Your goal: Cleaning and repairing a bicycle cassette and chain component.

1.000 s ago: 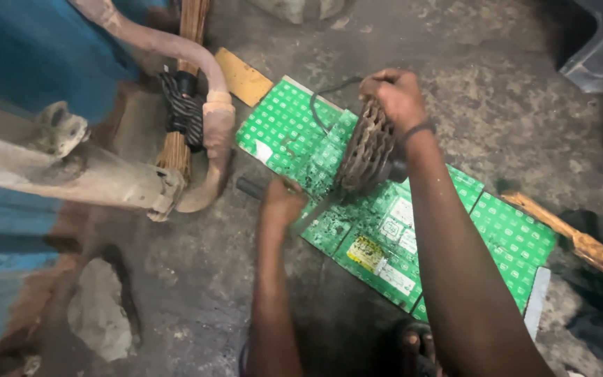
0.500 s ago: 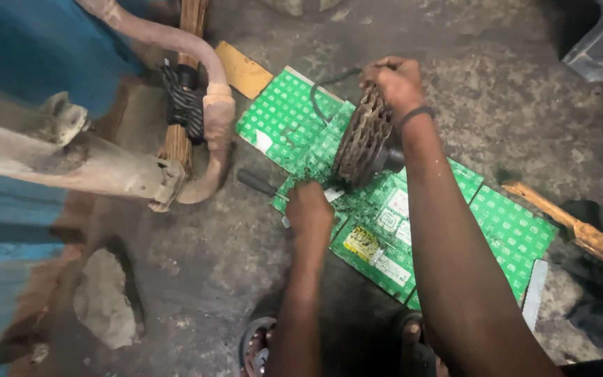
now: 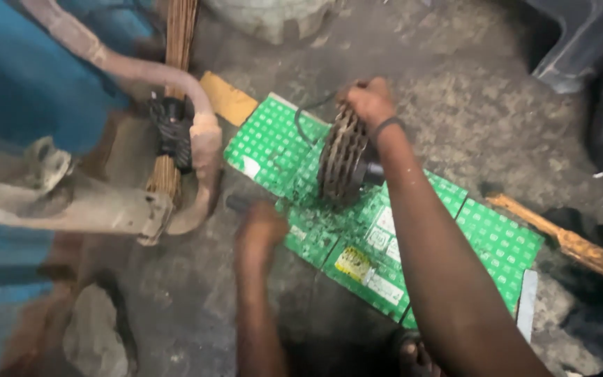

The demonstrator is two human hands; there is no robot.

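Right hand [image 3: 369, 99] is gripping the top of the rusty disc stack [image 3: 341, 162], standing on edge on the green cardboard [image 3: 273, 143]; left hand [image 3: 261, 230] is closing round a dark rod [image 3: 237, 203] at the cardboard's left edge, blurred

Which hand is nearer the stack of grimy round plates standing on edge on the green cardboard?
Right. The right hand grips the top rim of the plate stack. The left hand is apart, down-left of it, on a dark tool handle at the green cardboard edge.
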